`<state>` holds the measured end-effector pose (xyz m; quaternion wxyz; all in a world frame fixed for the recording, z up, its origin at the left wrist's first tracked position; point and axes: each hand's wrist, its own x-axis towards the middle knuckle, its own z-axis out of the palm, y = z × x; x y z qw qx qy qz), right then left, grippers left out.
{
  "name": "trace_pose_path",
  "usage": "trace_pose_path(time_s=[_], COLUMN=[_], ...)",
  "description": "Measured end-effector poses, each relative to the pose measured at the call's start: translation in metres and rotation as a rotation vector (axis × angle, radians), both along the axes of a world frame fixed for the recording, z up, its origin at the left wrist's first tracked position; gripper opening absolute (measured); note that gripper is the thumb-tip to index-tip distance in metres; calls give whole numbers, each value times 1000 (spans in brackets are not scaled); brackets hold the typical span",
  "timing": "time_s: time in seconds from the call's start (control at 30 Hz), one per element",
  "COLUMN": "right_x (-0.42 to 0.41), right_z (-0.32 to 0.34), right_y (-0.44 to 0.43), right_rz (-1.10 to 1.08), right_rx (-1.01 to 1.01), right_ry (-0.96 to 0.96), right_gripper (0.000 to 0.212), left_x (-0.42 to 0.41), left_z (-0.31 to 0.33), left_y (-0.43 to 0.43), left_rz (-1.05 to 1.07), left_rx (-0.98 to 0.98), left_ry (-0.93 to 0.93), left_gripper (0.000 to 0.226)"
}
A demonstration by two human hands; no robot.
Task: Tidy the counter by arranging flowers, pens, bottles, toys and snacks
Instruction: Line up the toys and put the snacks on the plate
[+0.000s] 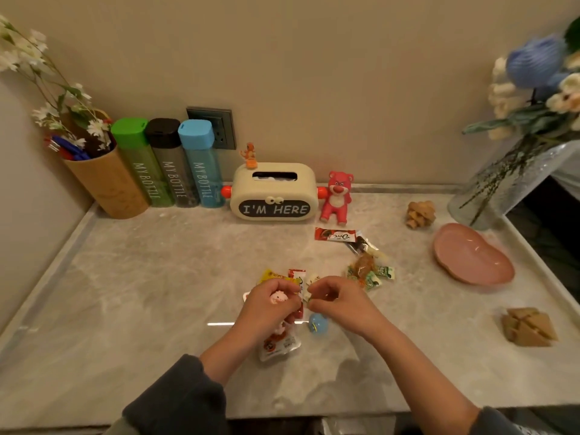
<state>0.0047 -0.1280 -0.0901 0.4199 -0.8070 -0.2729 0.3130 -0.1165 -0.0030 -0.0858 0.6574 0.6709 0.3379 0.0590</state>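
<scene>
My left hand [270, 312] grips a small pink toy figure [278, 297] over a heap of snack packets [282, 343] at the counter's middle front. My right hand [337, 304] pinches a small pale item [309, 295] right beside it; what it is I cannot tell. A blue egg-shaped toy [318, 322] lies under my right hand. More wrapped snacks [365, 265] and a red chocolate bar [334, 235] lie further back. Three "MY BOTTLE" bottles [175, 171] stand at the back left beside a pen holder [103, 183] with pens and white flowers.
A cream tissue box [273, 191] marked "I'M HERE" carries an orange figurine [249, 155]; a pink bear toy [336, 196] sits next to it. A pink dish [470, 255], two wooden puzzles [420, 215] [528, 326] and a glass flower vase [502, 189] are on the right.
</scene>
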Motion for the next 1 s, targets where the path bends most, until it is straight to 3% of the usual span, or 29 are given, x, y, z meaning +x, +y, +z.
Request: trace_pose_path(time_s=[0.17, 0.33, 0.43, 0.53, 0.83, 1.0], right_x=[-5, -10, -12, -12, 9, 25], right_z=[-5, -12, -19, -21, 4, 26], right_y=[-17, -25, -28, -28, -24, -15], right_rz=[171, 272, 307, 314, 155, 153], right_rx=[-114, -102, -96, -52, 205, 288], right_ry=[-72, -175, -327, -361, 3, 153], right_gripper=[40, 49, 44, 34, 30, 29], left_x=[-4, -6, -7, -6, 6, 21], left_z=[-11, -16, -19, -19, -13, 12], left_y=[-16, -25, -33, -38, -42, -40], left_rz=[13, 16, 45, 102, 243, 293], left_rx=[108, 236, 212, 233, 59, -79], left_ry=[38, 59, 57, 58, -10, -71], left_gripper=[15, 17, 18, 17, 1, 22])
